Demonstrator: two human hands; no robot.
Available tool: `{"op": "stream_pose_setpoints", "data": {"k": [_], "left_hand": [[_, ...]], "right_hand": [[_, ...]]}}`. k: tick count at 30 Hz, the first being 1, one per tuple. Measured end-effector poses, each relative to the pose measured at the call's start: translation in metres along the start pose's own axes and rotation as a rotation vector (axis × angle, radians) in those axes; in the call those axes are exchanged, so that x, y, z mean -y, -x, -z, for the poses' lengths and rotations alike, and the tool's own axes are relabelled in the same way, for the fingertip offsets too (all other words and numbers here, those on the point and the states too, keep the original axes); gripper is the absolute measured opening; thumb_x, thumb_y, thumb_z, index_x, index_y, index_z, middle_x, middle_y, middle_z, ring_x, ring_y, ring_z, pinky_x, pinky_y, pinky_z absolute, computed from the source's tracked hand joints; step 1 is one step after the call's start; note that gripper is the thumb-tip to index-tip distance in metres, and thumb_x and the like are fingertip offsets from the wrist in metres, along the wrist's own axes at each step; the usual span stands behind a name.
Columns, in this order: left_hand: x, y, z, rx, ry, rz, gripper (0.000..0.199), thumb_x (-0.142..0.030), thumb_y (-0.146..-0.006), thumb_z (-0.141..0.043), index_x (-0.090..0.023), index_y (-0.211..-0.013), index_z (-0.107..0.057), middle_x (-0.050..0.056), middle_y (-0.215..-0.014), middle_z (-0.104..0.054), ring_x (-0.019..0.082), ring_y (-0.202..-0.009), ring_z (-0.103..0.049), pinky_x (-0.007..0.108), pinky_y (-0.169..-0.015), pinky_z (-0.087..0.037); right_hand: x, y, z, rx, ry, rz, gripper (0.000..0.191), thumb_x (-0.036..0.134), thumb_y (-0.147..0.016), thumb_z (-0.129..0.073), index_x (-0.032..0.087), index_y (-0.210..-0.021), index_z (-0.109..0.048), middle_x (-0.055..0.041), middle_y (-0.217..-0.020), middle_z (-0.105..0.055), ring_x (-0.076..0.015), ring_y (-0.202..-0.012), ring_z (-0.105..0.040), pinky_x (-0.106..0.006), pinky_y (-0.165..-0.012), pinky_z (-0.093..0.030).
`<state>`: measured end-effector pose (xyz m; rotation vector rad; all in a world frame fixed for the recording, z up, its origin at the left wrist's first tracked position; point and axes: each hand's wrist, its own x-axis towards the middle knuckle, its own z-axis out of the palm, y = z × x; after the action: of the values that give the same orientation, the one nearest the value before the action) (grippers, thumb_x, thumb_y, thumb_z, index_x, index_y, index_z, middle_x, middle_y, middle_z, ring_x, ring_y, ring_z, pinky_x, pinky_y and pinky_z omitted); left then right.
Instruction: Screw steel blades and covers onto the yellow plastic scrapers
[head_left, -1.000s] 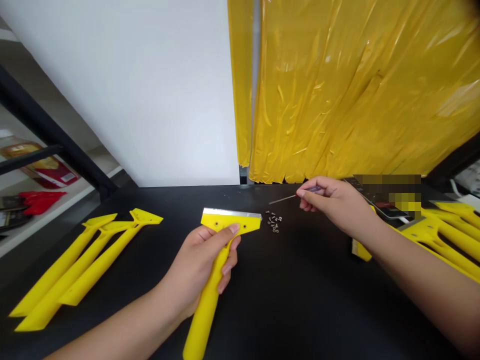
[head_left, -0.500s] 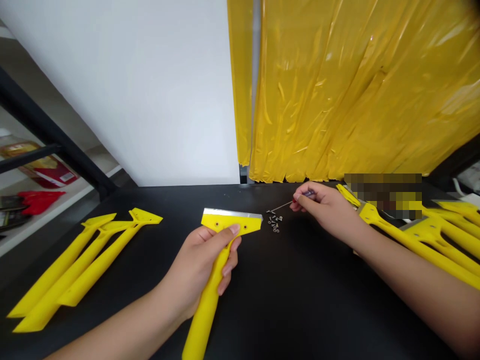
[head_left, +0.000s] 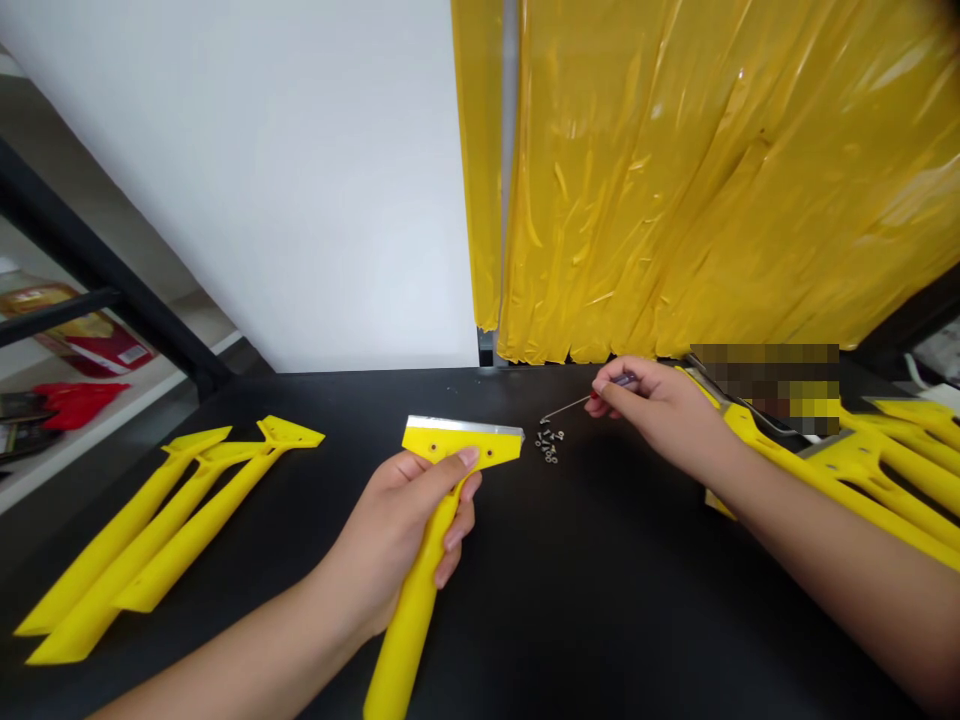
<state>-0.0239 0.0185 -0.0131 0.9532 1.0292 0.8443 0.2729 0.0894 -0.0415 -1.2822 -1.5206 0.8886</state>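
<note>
My left hand (head_left: 409, 530) is closed round the neck of a yellow scraper (head_left: 409, 625), its thumb lying on the head. A metal strip (head_left: 457, 426) runs along the head's far edge, and two small holes show in the yellow part. My right hand (head_left: 637, 395) pinches a thin screwdriver (head_left: 568, 408) by its dark handle. The shaft points left, with its tip at a screw (head_left: 544, 421) beside a small pile of screws and nuts (head_left: 549, 446) on the black table (head_left: 540, 590).
Several yellow handles (head_left: 202, 510) lie at the left. More yellow scrapers (head_left: 847, 465) are heaped at the right, partly behind my right forearm. Yellow plastic sheeting (head_left: 660, 190) and a white panel (head_left: 322, 180) stand behind the table. A shelf (head_left: 150, 400) holds packages at the left.
My right hand has moved slightly to the right with the screwdriver, and the tip has shifted right a little. My left hand and the scraper have stayed in place.
</note>
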Motion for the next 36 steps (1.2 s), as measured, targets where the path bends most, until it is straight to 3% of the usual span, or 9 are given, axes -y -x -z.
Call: {"op": "stream_pose_setpoints", "data": {"k": [13,21,27,36], "left_hand": [[0.001,-0.002,0.0,-0.009,-0.008,0.018,0.043,-0.051,-0.097,-0.066,-0.018,-0.07,-0.058,-0.004,-0.046,-0.05,0.007,-0.03,-0.042,0.016,-0.034,-0.03],[0.005,-0.008,0.003,-0.014,0.007,0.073,0.042,-0.05,-0.097,-0.066,-0.018,-0.071,-0.058,-0.003,-0.047,-0.049,0.008,-0.031,-0.04,0.018,-0.034,-0.03],[0.009,-0.01,0.003,0.011,0.051,0.147,0.039,-0.049,-0.095,-0.067,-0.019,-0.072,-0.06,-0.003,-0.048,-0.049,0.007,-0.034,-0.037,0.017,-0.034,-0.032],[0.006,-0.004,-0.003,0.081,0.136,0.269,0.039,-0.05,-0.093,-0.069,-0.02,-0.071,-0.06,-0.005,-0.047,-0.044,0.006,-0.032,-0.032,0.016,-0.031,-0.029]], "right_hand": [[0.014,0.004,0.001,-0.01,-0.042,0.019,0.033,0.054,-0.09,-0.076,0.022,-0.092,-0.067,-0.0036,-0.084,-0.077,-0.0196,-0.08,-0.075,-0.034,-0.081,-0.058],[0.038,0.019,-0.002,0.049,-0.025,0.031,0.03,0.052,-0.091,-0.076,0.023,-0.089,-0.069,-0.0036,-0.081,-0.077,-0.02,-0.081,-0.074,-0.032,-0.079,-0.055],[0.053,0.031,-0.009,0.042,-0.206,0.041,0.022,0.045,-0.09,-0.079,0.025,-0.087,-0.071,-0.0021,-0.078,-0.075,-0.0198,-0.076,-0.073,-0.033,-0.074,-0.058],[0.051,0.041,-0.023,0.11,-0.34,0.01,0.019,0.041,-0.091,-0.081,0.025,-0.089,-0.072,-0.0014,-0.08,-0.075,-0.0179,-0.074,-0.074,-0.03,-0.07,-0.059]]}}
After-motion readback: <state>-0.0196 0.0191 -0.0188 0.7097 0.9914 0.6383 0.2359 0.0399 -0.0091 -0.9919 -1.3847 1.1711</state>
